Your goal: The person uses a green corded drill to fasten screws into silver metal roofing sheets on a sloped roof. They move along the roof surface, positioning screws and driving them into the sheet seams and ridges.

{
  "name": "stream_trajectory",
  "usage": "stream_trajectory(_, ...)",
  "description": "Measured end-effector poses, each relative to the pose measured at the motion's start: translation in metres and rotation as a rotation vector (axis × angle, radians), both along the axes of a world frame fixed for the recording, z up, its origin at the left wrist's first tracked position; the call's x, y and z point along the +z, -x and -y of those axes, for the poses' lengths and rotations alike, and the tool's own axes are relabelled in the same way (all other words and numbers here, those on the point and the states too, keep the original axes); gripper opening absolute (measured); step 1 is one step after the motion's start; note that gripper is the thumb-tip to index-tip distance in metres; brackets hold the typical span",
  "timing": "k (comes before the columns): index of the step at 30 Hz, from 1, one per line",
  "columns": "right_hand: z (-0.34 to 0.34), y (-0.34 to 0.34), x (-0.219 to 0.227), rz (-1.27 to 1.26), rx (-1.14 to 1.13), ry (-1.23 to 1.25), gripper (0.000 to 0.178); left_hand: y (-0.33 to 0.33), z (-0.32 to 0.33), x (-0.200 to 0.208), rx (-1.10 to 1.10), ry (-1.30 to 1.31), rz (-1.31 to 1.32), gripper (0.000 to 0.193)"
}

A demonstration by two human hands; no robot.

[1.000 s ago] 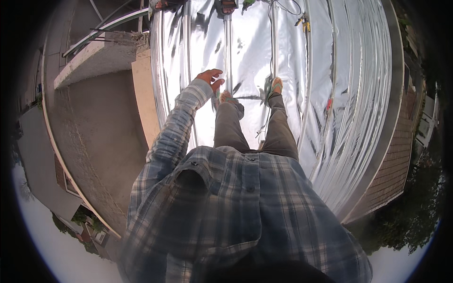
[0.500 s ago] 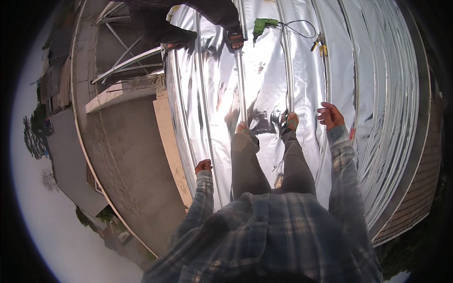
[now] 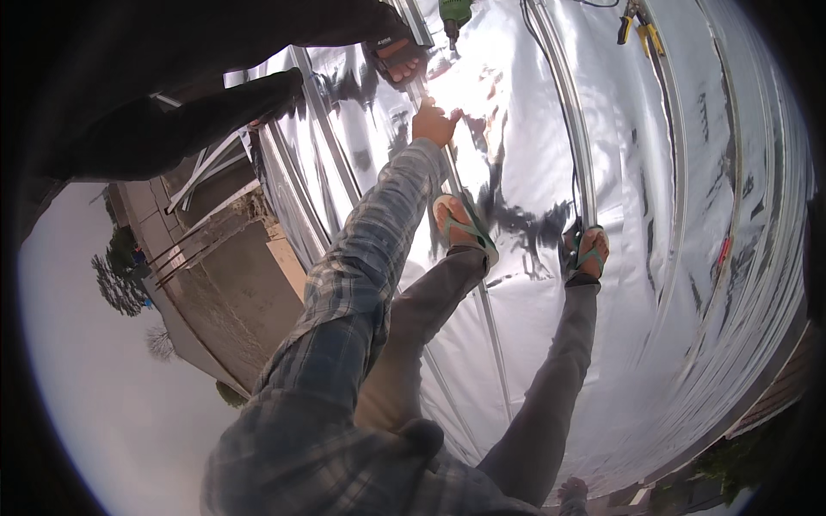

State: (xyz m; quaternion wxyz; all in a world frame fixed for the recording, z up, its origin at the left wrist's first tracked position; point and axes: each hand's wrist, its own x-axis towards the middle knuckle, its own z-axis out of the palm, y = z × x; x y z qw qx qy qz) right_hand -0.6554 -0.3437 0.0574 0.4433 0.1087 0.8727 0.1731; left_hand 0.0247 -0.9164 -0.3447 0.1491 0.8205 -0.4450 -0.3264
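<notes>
Left hand: the left hand [image 3: 434,123] is held out at the far middle, fingers loosely spread, nothing seen in its grasp; contact with the metal below cannot be told.
Right hand: the right hand [image 3: 572,490] is seen small at the near edge; its grip cannot be told.
Metal strip: the metal strip [image 3: 451,172] is laid lengthwise over the foil sheet [image 3: 637,215], directly beneath or beside the left hand.
Footing: the left sandal [image 3: 462,225] and right sandal [image 3: 592,251] are set wide apart, at separate strips, presumably for balance on slick foil.
Obstruction: the far end of the metal strip is partly covered by a co-worker's foot [image 3: 401,62], just beyond the left hand.
Tools: a green drill [image 3: 453,19] is laid far, between strips; yellow-handled snips [image 3: 641,30] are rested far right, probably within reach.
Left side: a concrete ledge [image 3: 232,301] is seen beyond the foil's edge.
</notes>
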Motion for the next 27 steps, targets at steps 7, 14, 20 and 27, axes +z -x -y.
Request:
stream_trajectory(7,0.22,-0.124,-0.301,0.134,-0.014,0.418,0.023,-0.062,0.134,-0.132,0.237,0.132,0.004,0.086)
stream_trajectory(14,0.383,-0.198,-0.453,0.107,-0.095,0.696,0.028,-0.019,0.163,-0.155,0.595,0.154,-0.654,0.029)
stream_trajectory(20,0.389,-0.222,-0.411,0.151,-0.023,0.719,0.033,0.0,0.171,-0.037,0.753,0.142,-1.07,0.023)
stream_trajectory(27,0.177,-0.132,-0.204,0.142,0.123,0.546,0.039,0.097,0.03,0.145,0.735,-0.139,-1.07,0.026)
